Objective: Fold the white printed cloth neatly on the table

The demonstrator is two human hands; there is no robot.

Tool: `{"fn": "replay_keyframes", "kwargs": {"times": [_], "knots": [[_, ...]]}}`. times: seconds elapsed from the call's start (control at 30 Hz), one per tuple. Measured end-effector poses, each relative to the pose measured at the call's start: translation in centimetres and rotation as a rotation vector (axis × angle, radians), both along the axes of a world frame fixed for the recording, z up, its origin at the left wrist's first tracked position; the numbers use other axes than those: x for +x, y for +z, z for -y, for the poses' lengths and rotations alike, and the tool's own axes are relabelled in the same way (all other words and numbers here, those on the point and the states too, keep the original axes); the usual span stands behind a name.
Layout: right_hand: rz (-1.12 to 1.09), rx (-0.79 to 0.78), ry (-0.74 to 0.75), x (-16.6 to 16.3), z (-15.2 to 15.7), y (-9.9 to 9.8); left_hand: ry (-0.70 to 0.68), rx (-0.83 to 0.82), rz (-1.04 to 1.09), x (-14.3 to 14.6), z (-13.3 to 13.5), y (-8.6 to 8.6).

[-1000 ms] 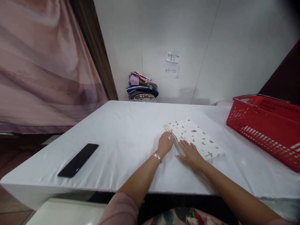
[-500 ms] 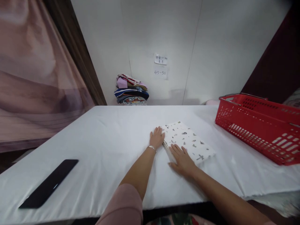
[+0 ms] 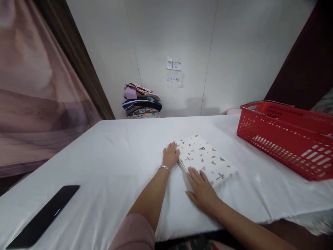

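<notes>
A folded white cloth (image 3: 205, 156) with small printed motifs lies flat on the white-covered table (image 3: 122, 152). At its left corner rests my left hand (image 3: 171, 155), fingers stretched out along the cloth's edge and a bracelet on the wrist. My right hand (image 3: 203, 189) lies open over the near edge, with its fingertips on the cloth and the thumb spread to the left. Neither hand grasps the cloth. Layers of the fold show along the edge between the two hands.
To the right stands a red plastic basket (image 3: 281, 142) with handles. A black flat object (image 3: 44, 217) lies at the table's near left. Beyond the far edge is a stack of folded fabrics (image 3: 142, 100) against the wall, below and left of paper notes (image 3: 173, 80).
My right hand has slid slightly toward me along the cloth's edge, uncovering more of it. The left hand stays at the corner. The whole view has shifted a little.
</notes>
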State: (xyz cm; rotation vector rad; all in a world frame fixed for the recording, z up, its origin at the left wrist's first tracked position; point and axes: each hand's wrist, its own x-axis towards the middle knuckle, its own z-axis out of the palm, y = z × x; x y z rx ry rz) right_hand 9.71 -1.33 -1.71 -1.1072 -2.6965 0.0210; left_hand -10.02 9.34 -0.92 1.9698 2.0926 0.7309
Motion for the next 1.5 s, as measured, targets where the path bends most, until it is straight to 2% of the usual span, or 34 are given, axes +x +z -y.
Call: {"fn": "replay_keyframes", "kwargs": {"times": [0.37, 0.53, 0.67, 0.8, 0.97, 1.07, 1.13, 1.23, 1.3, 1.4, 1.5], "knots": [[-0.009, 0.053, 0.031, 0.5, 1.1, -0.3, -0.023, -0.017, 0.025, -0.4, -0.4, -0.3], [-0.01, 0.032, 0.026, 0.4, 1.0, 0.0, -0.048, -0.145, 0.059, -0.3, -0.7, 1.7], [-0.032, 0.012, 0.022, 0.3, 1.0, 0.3, -0.086, -0.051, -0.02, 2.2, 0.1, 3.1], [-0.046, -0.029, 0.023, 0.3, 1.1, 0.7, -0.055, -0.075, -0.061, 4.2, 0.9, 1.9], [-0.075, -0.172, 0.068, 0.9, 1.1, 1.3, -0.022, -0.059, -0.077, 3.9, 1.1, 0.3], [-0.163, -0.302, 0.12, 2.2, -0.9, 2.1, -0.033, -0.043, -0.068, 3.7, 1.1, 0.2], [-0.239, -0.315, 0.04, 3.5, -3.5, 2.9, -0.031, -0.037, -0.062, 3.7, 1.1, 0.2], [-0.279, -0.2, -0.185, 5.8, -8.6, 4.2, -0.028, -0.045, -0.041, 3.7, 1.0, 0.2], [-0.246, -0.179, -0.379, 7.4, -11.7, 4.7, -0.026, -0.056, -0.026, 3.7, 1.0, 0.2], [-0.219, -0.332, -0.603, 9.2, -14.8, 4.6, -0.026, -0.055, -0.016, 3.6, 1.0, 0.0], [-0.194, -0.473, -0.678, 9.9, -16.0, 3.8, -0.025, -0.038, -0.022, 3.6, 0.9, -0.3]]}}
